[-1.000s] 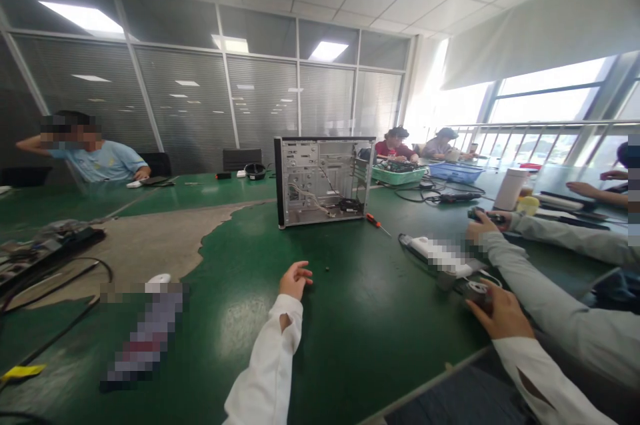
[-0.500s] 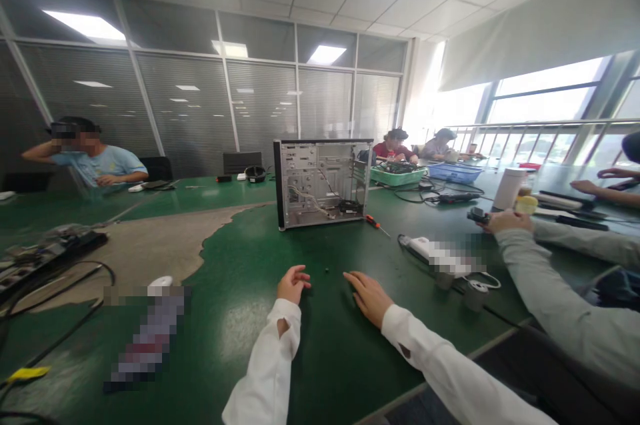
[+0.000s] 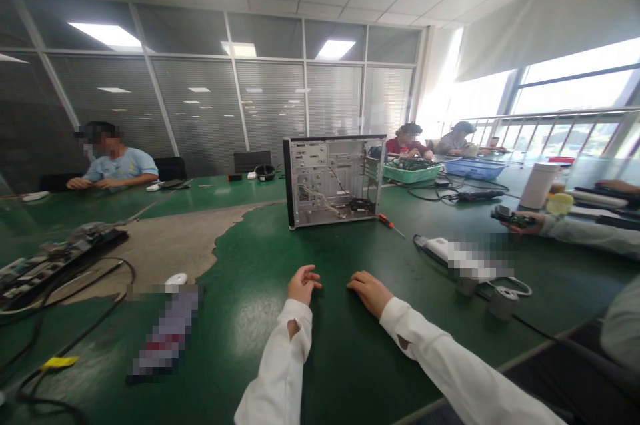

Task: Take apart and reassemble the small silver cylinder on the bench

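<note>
My left hand (image 3: 303,283) rests over the green table with its fingers apart and nothing in it. To its right, my right hand (image 3: 369,290) is palm down, its fingers bent together with the tips at the tabletop. What is under or between those fingertips is hidden. Beyond both hands an open computer case (image 3: 334,181) stands upright, its metal frame, loose cables and a black part showing inside. An orange-handled screwdriver (image 3: 386,221) lies by the case's lower right corner.
A white power strip (image 3: 463,258) lies to the right, a blurred pouch (image 3: 167,338) and black cables to the left. Green (image 3: 413,173) and blue (image 3: 474,169) baskets stand behind. At the right a person's hand (image 3: 530,223) holds a circuit board. Other people sit around the table.
The view has turned slightly left. My right hand's fingers have bent down and inward, and the tiny dark piece between my hands is out of sight. The neighbour's arm has drawn back right.
</note>
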Motion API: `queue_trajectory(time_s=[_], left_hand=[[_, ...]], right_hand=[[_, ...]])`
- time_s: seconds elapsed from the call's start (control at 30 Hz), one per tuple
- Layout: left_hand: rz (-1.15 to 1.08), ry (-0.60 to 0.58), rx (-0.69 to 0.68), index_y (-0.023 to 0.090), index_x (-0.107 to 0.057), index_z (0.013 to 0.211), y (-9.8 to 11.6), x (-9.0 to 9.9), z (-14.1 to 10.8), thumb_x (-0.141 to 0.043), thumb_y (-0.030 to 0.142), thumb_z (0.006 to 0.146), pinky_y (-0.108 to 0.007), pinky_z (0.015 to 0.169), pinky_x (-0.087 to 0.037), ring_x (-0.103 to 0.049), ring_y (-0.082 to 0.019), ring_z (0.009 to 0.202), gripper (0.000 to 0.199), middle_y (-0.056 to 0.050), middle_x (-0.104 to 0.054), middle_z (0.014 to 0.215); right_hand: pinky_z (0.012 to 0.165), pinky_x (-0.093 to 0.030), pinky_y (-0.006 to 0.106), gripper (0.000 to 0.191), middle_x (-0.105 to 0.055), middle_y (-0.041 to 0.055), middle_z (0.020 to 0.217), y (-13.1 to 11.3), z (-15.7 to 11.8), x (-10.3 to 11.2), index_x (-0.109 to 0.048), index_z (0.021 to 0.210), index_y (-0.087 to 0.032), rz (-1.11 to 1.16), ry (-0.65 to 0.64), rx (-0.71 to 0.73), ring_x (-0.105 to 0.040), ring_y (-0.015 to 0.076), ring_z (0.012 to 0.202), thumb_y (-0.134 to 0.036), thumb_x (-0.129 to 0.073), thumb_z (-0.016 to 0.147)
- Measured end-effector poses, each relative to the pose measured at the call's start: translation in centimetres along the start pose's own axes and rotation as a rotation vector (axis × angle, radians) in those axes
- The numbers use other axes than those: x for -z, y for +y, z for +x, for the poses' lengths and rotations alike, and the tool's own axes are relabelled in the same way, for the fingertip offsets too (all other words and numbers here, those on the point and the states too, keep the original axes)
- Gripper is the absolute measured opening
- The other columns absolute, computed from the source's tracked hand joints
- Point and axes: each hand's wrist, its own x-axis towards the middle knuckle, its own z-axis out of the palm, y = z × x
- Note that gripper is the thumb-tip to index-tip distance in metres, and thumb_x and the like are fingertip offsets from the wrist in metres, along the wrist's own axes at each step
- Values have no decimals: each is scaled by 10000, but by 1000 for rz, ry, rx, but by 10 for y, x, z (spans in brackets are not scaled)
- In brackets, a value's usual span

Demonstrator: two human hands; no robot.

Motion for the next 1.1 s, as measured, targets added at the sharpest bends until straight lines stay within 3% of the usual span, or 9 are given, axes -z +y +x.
queue_trajectory(time_s=[0.2,0.33,0.43,0.53,0.63,0.87,1.0,1.1], left_hand=[[26,27,-19,117,-533,866,-5,-3,2,-424,13,550,-229,559,-445,-574,-97,474,350,5,-597,621],[59,22,-5,123,-539,865,-6,-4,3,-445,14,545,-228,555,-445,-573,-99,473,350,5,-603,624],[68,28,-12,124,-543,858,-4,-4,2,-450,22,545,-226,555,-446,-574,-100,479,342,4,-606,619],[59,44,-28,126,-545,846,-3,-4,-1,-448,33,540,-231,557,-445,-571,-102,475,334,8,-604,609],[52,53,-29,128,-550,835,-2,-2,-4,-445,39,533,-239,564,-444,-571,-105,475,331,6,-604,612],[38,6,14,124,-546,829,5,0,-8,-460,39,533,-240,574,-447,-576,-106,485,319,7,-599,614],[38,46,9,123,-552,830,7,-1,-10,-452,39,540,-237,566,-445,-570,-100,475,318,12,-599,602],[33,17,24,120,-549,838,9,0,-11,-461,32,543,-239,570,-448,-579,-105,489,320,10,-601,609]], right_hand=[[700,-441,275,303,-582,76,863,48,-90,50,-583,897,-208,-200,11,-110,-536,155,795,-158,-299,806],[657,-437,292,259,-599,81,887,96,-149,92,-587,911,-204,-515,125,-247,-562,181,768,-211,-366,776],[625,-423,320,271,-598,89,917,124,-175,121,-574,944,-202,-705,201,-401,-563,220,788,-251,-370,774],[563,-410,319,286,-600,102,888,143,-184,135,-561,958,-205,-738,162,-497,-566,242,769,-261,-358,764],[576,-411,320,293,-597,116,857,150,-183,134,-555,955,-195,-664,111,-523,-562,247,764,-255,-357,747],[625,-397,348,270,-567,139,945,135,-175,135,-517,925,-171,-596,196,-712,-558,262,781,-239,-321,752],[630,-402,346,195,-588,151,872,135,-175,146,-500,840,-181,-478,107,-716,-569,259,761,-257,-350,742],[581,-398,335,124,-597,147,758,138,-179,146,-485,730,-210,-429,148,-701,-574,236,667,-272,-379,736]])
